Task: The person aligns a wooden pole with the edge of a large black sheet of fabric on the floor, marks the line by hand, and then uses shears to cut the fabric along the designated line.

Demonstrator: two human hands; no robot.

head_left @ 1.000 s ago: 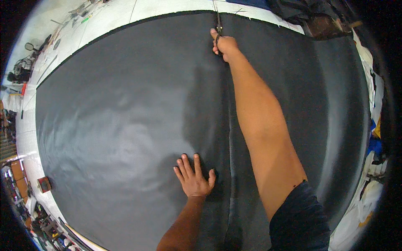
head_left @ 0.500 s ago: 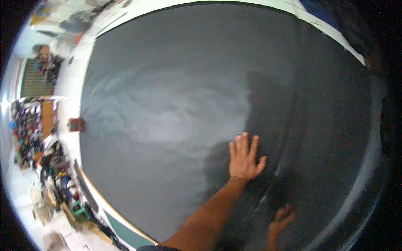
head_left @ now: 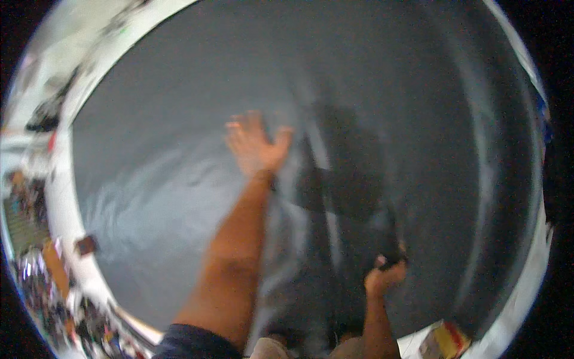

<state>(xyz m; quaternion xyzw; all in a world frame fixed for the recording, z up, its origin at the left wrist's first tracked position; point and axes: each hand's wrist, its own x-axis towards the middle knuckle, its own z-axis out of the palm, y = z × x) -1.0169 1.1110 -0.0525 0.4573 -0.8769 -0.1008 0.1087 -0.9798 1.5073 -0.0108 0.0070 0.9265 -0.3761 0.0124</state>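
Note:
A broad dark grey sheet [head_left: 179,102] with a dull sheen fills most of the view. My left hand [head_left: 257,143] lies on it palm down, fingers spread, the arm stretched forward. Nearer to me and to the right, my right hand [head_left: 385,278] is closed around something small and dark that blur keeps me from naming. It is over the sheet, beside long raised folds that run away from me between the two hands. My shadow darkens the sheet around those folds.
White surface [head_left: 64,173] borders the sheet on the left. A small brown block [head_left: 86,245] sits by that edge. Clutter [head_left: 78,317] crowds the lower left, and a yellow and red box [head_left: 445,341] stands at the lower right.
My left hand has moved forward and to the left across the sheet. The view has shifted, bringing my right hand into fuller sight, along with the yellow and red box.

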